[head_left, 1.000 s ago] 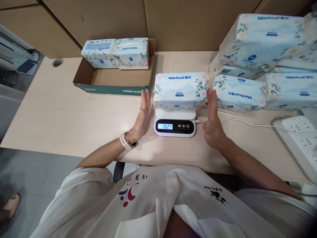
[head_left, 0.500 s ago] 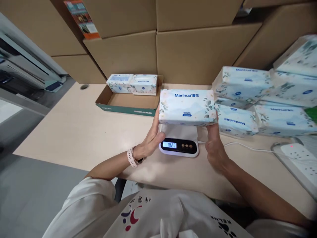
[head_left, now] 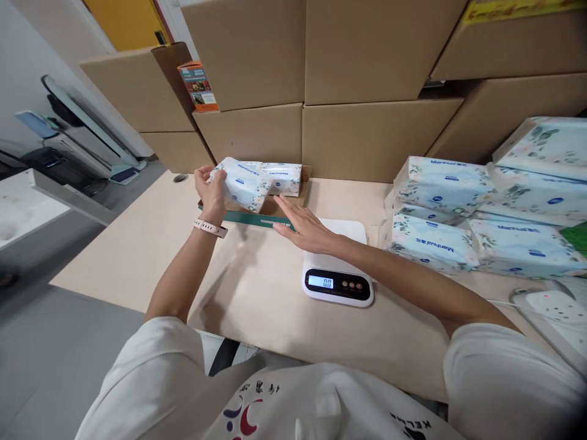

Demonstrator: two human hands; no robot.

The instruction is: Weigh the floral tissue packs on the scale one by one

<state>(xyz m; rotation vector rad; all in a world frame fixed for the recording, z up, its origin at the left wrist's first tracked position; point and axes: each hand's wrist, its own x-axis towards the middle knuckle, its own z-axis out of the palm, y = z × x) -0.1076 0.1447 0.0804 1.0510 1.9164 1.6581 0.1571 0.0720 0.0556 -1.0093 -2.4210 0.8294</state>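
My left hand [head_left: 211,188] grips the left end of a tissue pack [head_left: 243,183], which is tilted over a shallow cardboard tray [head_left: 257,219] with a green front. Behind that pack another tissue pack [head_left: 284,177] stands in the tray against its back. My right hand [head_left: 305,225] is open, fingers stretched out flat by the held pack's lower right corner; whether it touches cannot be made out. Under my right wrist and forearm lies a white digital scale [head_left: 337,287], its lit display reading 0.0.
Stacked tissue packs [head_left: 440,183] fill the right of the table. Large cardboard boxes [head_left: 367,131] form a wall along the back. A power strip [head_left: 550,305] sits at the right edge with a white cable, and a round hole [head_left: 180,178] is at the far left corner.
The tissue pack has moved from above the scale leftward to the tray. My right hand has let go of it and reaches across the scale. The display went from 102.7 to 0.0.
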